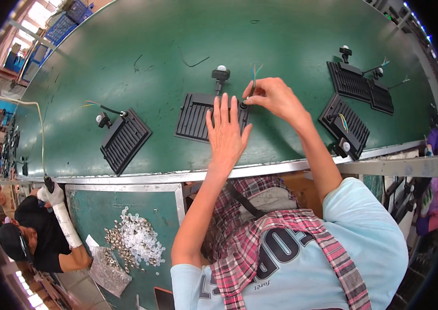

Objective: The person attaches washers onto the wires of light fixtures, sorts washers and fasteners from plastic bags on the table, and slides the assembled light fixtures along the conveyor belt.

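Observation:
A black finned floodlight housing (190,116) with a domed motion sensor (221,72) on its far edge lies on the green table in front of me. My left hand (226,132) rests flat on the fins, fingers stretched out and holding nothing. At the housing's far right corner, my right hand (276,98) is closed in a pinch round a short black cable (253,87). The cable's bare coloured wires stick up beyond the fingers. Just under the fingertips sits a dark round fitting (243,104), partly hidden, where the cable meets the housing.
Another finned housing (126,139) lies at left, and several more (350,82) lie at right. Loose wire scraps (193,63) are on the table. A lower tray (82,206) holds metal nuts and white plastic rings (139,240). A gloved co-worker (20,240) holds a corded tool at far left.

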{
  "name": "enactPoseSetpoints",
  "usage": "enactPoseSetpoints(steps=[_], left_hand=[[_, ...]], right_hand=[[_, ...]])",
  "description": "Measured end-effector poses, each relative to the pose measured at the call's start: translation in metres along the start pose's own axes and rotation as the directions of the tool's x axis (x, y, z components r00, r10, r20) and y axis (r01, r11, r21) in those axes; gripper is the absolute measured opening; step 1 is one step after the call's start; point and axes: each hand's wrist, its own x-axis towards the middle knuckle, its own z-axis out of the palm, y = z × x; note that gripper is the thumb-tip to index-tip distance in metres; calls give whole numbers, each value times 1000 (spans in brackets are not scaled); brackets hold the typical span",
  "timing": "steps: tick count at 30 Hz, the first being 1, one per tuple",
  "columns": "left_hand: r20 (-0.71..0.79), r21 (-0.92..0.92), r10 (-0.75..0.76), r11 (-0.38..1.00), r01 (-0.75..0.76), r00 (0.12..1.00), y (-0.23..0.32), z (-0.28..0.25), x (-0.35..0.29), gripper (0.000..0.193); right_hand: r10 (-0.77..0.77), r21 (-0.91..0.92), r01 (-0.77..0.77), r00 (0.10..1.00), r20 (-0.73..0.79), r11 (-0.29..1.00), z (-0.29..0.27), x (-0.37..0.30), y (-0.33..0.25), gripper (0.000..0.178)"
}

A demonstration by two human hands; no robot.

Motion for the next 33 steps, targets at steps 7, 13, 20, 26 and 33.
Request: enactPoseSetpoints(steps=[7,13,20,26,33], left_hand=[[-32,140,0,990,4,999,-34,-1,14,74],[-60,246,-13,969,27,998,-121,-36,17,69],[-101,342,-88,932,117,991,-206,-60,28,67],[-266,-2,-97,995,100,959,-113,-52,23,54],[-32,-377,-262,897,231,965,-43,-39,-20,52]], right_hand=[[-271,-68,262,932,-242,963,39,-52,20,29],[-68,-132,50,988,-137,990,-9,-172,6,13],[177,-265,-380,807,-563,886,-36,-203,52,43],[332,17,-359,844,-421,933,-38,-175,56,35],[17,174,50,933,-360,983,8,-62,63,35]])
